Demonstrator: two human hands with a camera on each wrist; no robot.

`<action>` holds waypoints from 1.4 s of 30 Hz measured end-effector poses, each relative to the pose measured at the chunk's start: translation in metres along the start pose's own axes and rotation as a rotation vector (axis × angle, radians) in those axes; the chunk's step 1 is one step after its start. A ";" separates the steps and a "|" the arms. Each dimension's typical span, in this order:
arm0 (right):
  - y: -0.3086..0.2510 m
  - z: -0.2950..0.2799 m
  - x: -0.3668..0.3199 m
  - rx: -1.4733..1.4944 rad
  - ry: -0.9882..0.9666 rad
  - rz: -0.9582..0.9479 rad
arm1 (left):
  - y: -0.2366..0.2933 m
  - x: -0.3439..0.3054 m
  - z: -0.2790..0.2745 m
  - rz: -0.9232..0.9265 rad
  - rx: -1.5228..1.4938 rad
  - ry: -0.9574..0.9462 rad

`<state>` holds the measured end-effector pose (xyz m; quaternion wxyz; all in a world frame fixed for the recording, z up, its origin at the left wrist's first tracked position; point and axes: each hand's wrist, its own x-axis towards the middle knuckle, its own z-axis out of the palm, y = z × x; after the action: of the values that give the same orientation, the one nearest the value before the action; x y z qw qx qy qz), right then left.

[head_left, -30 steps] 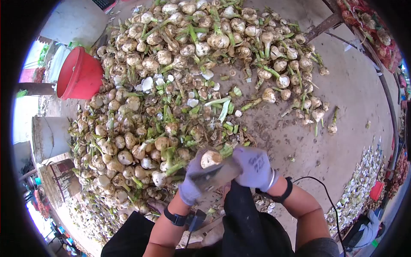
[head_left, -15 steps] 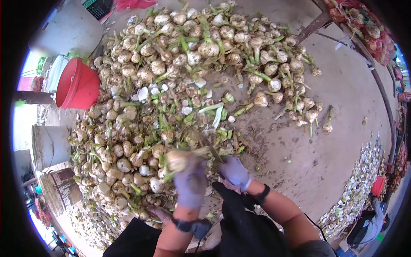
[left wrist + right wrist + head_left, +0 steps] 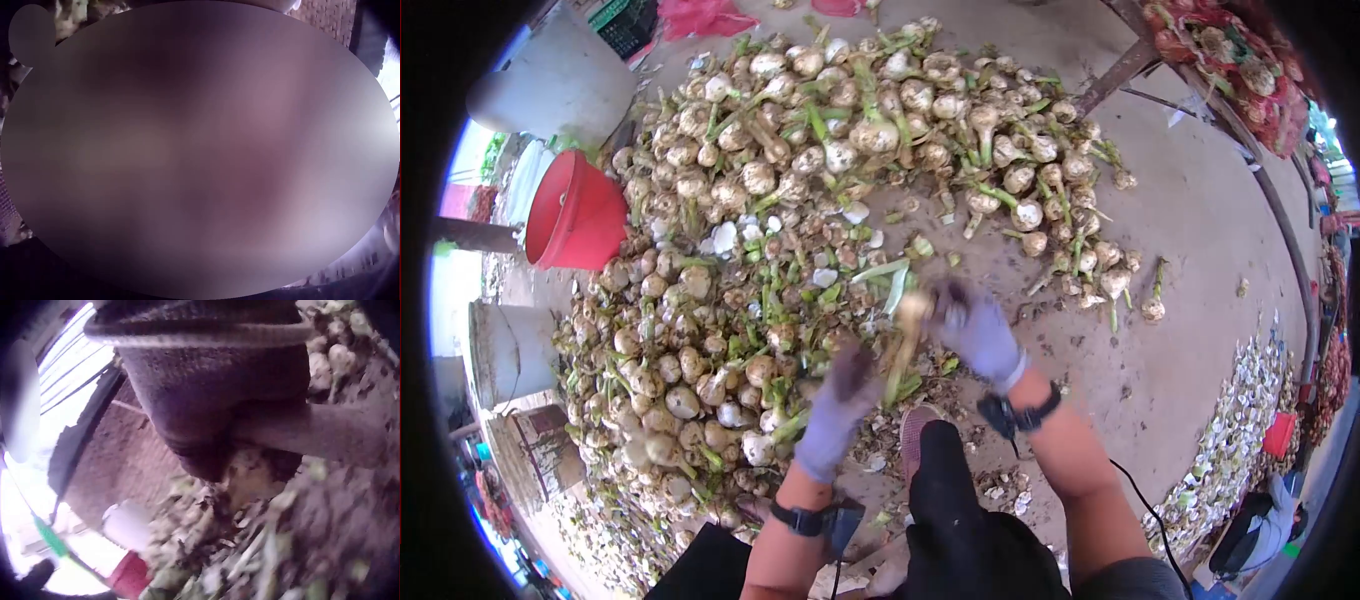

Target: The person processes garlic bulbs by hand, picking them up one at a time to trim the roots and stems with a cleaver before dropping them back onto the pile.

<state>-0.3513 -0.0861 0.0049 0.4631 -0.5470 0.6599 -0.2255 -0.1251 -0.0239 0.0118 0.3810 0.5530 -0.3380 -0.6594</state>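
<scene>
My gloved right hand [image 3: 980,338] grips a knife, whose handle [image 3: 340,432] sticks out of the curled fingers in the right wrist view; its blade is hidden. A garlic bulb [image 3: 914,305], blurred, is right at that hand's fingertips, and its long stem [image 3: 896,372] slants down toward my left hand. My gloved left hand [image 3: 840,410] is beside the stem's lower end, with loose fingers and no bulb in them. Below it to the left lies a pile of trimmed garlic [image 3: 685,400]. Most of the left wrist view is blurred over.
Garlic with stems [image 3: 870,135] is heaped at the back. Cut stems and peel [image 3: 825,275] litter the ground between the piles. A red bucket [image 3: 585,215] and a white bucket [image 3: 515,350] stand on the left. My shoe [image 3: 915,430] is below the hands.
The bulb once in my left hand is gone from it; a blurred pale bulb shows over the left pile. My right hand has moved forward and right, with a stemmed bulb now at its fingertips.
</scene>
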 end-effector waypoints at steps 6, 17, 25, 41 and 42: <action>-0.017 0.010 -0.068 0.085 -0.034 -0.367 | -0.001 -0.018 -0.002 0.043 0.036 -0.314; 0.001 0.020 -0.073 -0.440 -0.184 -0.434 | -0.008 -0.028 -0.001 0.222 0.221 -0.229; 0.039 0.034 -0.070 -0.139 0.118 0.049 | -0.012 -0.011 -0.010 -0.006 0.006 -0.009; 0.069 0.009 0.108 -0.563 0.652 0.078 | 0.079 -0.046 -0.088 0.494 -1.133 0.767; 0.065 0.003 0.123 -0.576 0.569 0.207 | 0.065 -0.045 -0.081 0.387 -0.988 0.681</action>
<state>-0.3790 -0.1809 -0.0938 0.1106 -0.5007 0.8492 -0.1261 -0.0327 -0.0174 0.0767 0.7901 0.4196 0.0532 -0.4437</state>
